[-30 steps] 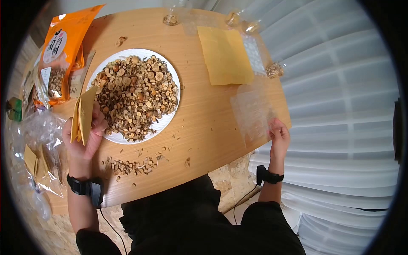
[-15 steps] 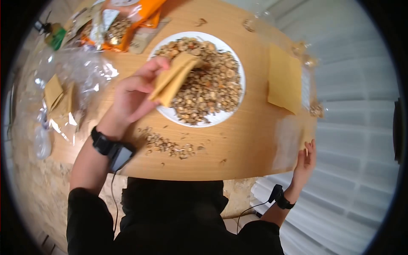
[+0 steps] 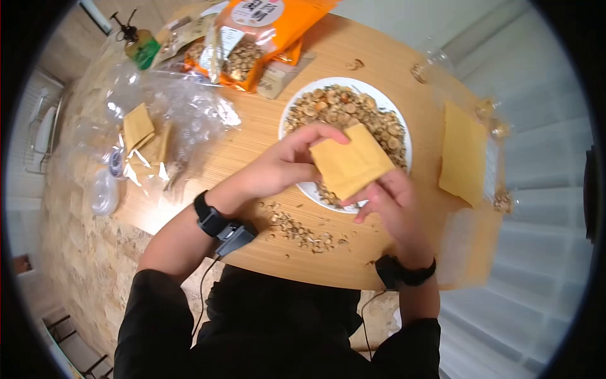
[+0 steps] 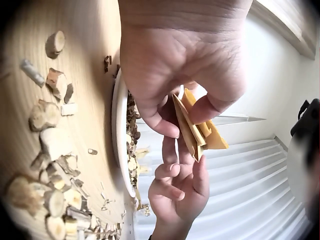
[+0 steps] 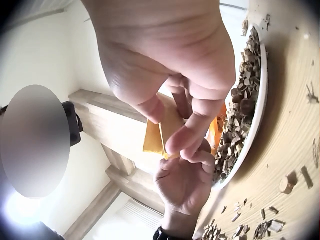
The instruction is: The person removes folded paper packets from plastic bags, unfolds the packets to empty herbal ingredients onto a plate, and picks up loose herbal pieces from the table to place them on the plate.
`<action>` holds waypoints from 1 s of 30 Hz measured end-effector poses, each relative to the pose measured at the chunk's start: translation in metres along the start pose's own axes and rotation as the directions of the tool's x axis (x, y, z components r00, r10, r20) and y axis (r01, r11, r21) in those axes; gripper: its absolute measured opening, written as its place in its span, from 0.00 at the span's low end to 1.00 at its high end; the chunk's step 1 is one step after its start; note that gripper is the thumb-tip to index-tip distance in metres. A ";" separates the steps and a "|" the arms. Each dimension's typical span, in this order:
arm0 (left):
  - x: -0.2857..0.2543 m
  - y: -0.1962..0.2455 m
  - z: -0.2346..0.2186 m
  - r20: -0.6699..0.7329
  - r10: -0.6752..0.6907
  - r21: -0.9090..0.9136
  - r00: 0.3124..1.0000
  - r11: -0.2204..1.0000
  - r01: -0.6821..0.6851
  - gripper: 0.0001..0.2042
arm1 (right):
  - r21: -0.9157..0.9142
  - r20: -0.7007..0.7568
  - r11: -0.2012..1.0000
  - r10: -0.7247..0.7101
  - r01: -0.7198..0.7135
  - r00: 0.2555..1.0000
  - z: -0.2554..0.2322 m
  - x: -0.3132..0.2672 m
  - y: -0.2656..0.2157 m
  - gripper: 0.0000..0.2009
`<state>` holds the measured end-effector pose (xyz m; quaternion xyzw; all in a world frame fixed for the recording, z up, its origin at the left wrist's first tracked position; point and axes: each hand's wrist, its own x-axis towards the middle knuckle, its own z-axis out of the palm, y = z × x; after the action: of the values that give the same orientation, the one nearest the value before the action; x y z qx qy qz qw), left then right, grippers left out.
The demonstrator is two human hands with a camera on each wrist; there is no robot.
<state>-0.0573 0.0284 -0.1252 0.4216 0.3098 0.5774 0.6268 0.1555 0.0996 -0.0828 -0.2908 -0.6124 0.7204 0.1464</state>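
A small yellow-brown paper bag [image 3: 350, 161], with layered folds along its edge, is held between both hands over the near part of a white plate [image 3: 309, 190]. My left hand [image 3: 278, 167] pinches its left side between thumb and fingers, as the left wrist view also shows. At the lower right edge, my right hand [image 3: 392, 202] grips it with thumb and fingertips. Dried herb slices [image 3: 344, 107] are heaped on the plate, partly hidden behind the bag and hands.
Loose herb pieces [image 3: 303, 237] lie before the plate. To the left, clear plastic wrap [image 3: 208, 114] spreads near more paper bags [image 3: 140, 129]. An orange pouch [image 3: 278, 31] stands behind. A larger yellow-brown sheet [image 3: 464, 155] and small jars [image 3: 435, 57] line the right side.
My left hand has carried the paper bag rightward to the front of the plate. My right hand has come from the table's right edge and taken hold of it. The head view has turned left.
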 end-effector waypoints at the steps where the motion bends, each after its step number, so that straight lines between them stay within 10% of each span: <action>1: 0.000 0.002 0.001 0.022 0.006 -0.002 1.000 1.000 -0.006 0.26 | 0.058 -0.020 0.998 -0.017 0.018 1.000 0.002 0.002 -0.001 0.19; 23: -0.001 -0.002 0.007 0.094 0.005 0.167 0.996 0.986 -0.020 0.31 | 0.574 0.001 0.811 -0.141 0.115 0.990 -0.010 0.000 0.038 0.19; 30: 0.001 -0.001 0.014 0.135 0.080 0.099 0.988 0.991 -0.094 0.33 | 0.485 -0.109 0.865 -0.087 0.129 0.990 -0.006 0.000 0.033 0.15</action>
<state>-0.0442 0.0267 -0.1195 0.5039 0.2793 0.5585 0.5968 0.1637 0.0975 -0.1153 -0.2392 -0.4180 0.8301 0.2810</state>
